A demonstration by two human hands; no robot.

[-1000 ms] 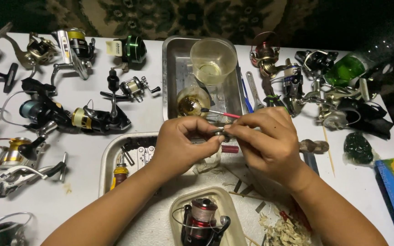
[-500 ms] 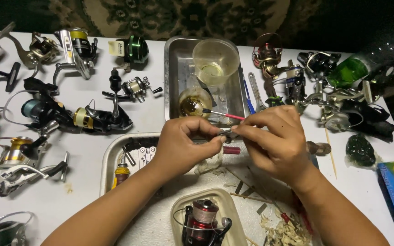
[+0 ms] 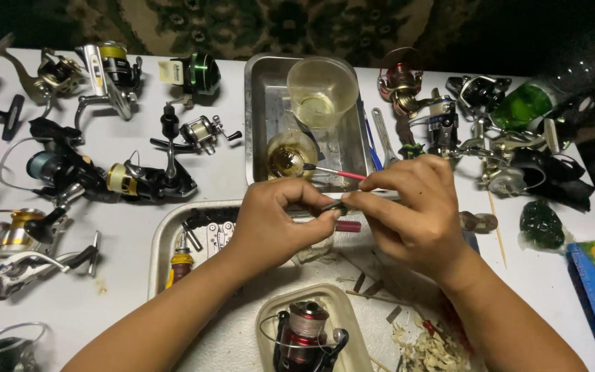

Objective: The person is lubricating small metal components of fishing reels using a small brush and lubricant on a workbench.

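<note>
Head view: both hands, left (image 3: 277, 224) and right (image 3: 411, 207), pinch a small dark part (image 3: 332, 207) near the metal tray (image 3: 259, 117); a slip could drop it among the shavings (image 3: 425, 351).

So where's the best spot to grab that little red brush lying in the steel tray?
Probably the red handle of the brush, pinched from above near its right end. It lies almost flat across the tray, bristle tip toward the small glass dish, and the right hand already sits beside the handle end.
</note>
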